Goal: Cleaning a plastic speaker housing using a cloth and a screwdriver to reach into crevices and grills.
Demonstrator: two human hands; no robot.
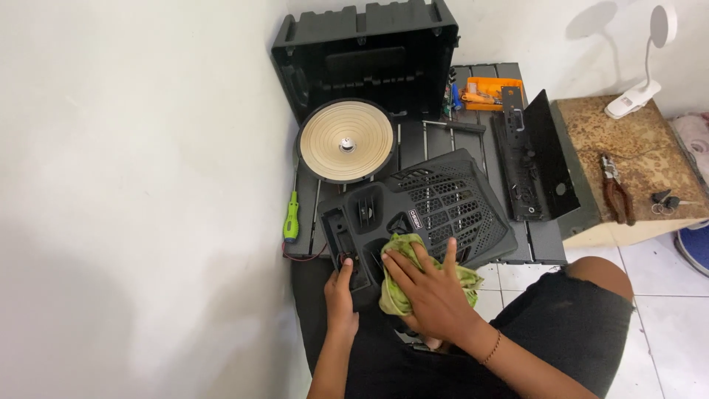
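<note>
A: Where's the black grille panel (428, 214)?

B: At the near edge of the dark slatted table (480, 140), tilted, with its near corner hanging past that edge toward the person's lap.

A: And the hands?

B: The right hand (428, 292) lies flat, fingers spread apart, pressing a green cloth (402, 284) onto the panel's near part. It isn't closed round the cloth, just palm-down on it. The left hand (340, 295) comes up from below, fingers closed on the panel's near left corner.

A: Around it?

B: A round cream cone disc (346, 140) rests just behind the panel, near the table's left edge. Behind that, at the far edge, an open black case shell (365, 55) stands against the wall. A green-handled screwdriver (292, 218) lies along the left edge. 1 orange tray (493, 94) at the far right corner holds small tools; I can't tell which. A black plate (535, 159) leans at the right edge. Pliers (617, 192) sit on the worn stand beside it
</note>
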